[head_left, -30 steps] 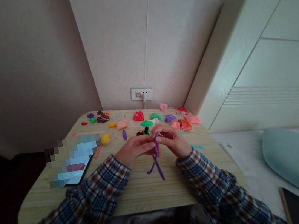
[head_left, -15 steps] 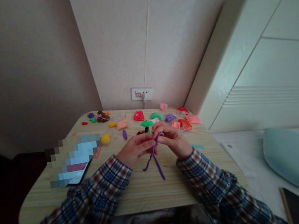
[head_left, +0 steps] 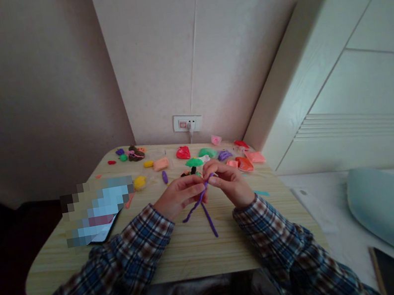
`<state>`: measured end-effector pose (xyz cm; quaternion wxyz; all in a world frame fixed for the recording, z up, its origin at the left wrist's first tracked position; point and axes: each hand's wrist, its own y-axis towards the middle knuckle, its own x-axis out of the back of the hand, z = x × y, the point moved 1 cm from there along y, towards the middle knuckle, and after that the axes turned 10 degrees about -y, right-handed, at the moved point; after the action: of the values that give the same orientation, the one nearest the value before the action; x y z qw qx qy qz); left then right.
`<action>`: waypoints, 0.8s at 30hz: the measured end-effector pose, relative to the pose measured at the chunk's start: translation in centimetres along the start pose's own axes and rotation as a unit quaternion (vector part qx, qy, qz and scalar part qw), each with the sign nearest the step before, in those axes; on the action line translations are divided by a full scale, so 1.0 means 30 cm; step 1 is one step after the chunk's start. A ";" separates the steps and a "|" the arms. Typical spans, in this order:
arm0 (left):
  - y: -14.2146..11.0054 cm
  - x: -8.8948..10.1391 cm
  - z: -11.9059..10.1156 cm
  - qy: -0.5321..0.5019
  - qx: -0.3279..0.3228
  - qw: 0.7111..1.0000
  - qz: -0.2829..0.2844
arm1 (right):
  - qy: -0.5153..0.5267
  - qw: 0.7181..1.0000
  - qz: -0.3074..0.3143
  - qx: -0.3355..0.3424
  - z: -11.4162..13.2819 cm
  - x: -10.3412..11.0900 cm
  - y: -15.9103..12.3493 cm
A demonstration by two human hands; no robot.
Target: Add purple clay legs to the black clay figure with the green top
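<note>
Right hand (head_left: 228, 182) pinched a purple strand (head_left: 195, 205)
Its tail ran from there towards seven o'clock; the left hand (head_left: 178, 196) touched it, grip unclear; shaping seemed in hand, the next move likely calling for gentle pressure

The upper end of the thin, twisted purple strand (head_left: 194, 208) is concealed between the fingertips of the left hand (head_left: 180, 194) and right hand (head_left: 230, 184); whether it joins the straight purple strand (head_left: 210, 221) cannot be told. The hands partly mask a small black-and-green object (head_left: 194, 170). Pixelation obscures most of the flat, dark-edged tablet (head_left: 100, 235). The lower edge crops both blue plaid sleeves (head_left: 134, 248) and a dark rectangular slab (head_left: 393, 270)
</note>
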<state>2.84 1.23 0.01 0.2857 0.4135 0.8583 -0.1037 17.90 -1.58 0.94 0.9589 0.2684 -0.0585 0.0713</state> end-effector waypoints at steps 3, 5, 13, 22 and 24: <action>0.001 0.002 0.001 0.002 0.000 1.000 -0.001 | 0.002 1.000 -0.002 -0.005 0.002 0.000 -0.001; 0.000 0.001 0.000 0.007 -0.004 1.000 -0.007 | -0.001 1.000 0.000 -0.004 0.002 0.000 0.000; -0.007 -0.020 -0.005 0.061 0.002 0.998 0.018 | -0.014 0.999 -0.030 -0.009 -0.001 0.005 0.001; -0.017 -0.019 -0.015 0.106 0.040 0.994 0.013 | -0.020 0.999 -0.028 -0.035 -0.002 0.006 0.001; -0.020 -0.016 -0.016 0.116 0.045 0.992 0.012 | -0.012 0.999 -0.017 -0.044 -0.005 0.005 0.001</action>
<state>2.43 0.74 0.65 0.1664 0.4457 0.8749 -0.0903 18.06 -1.45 0.85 0.9700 0.2280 -0.0681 0.0492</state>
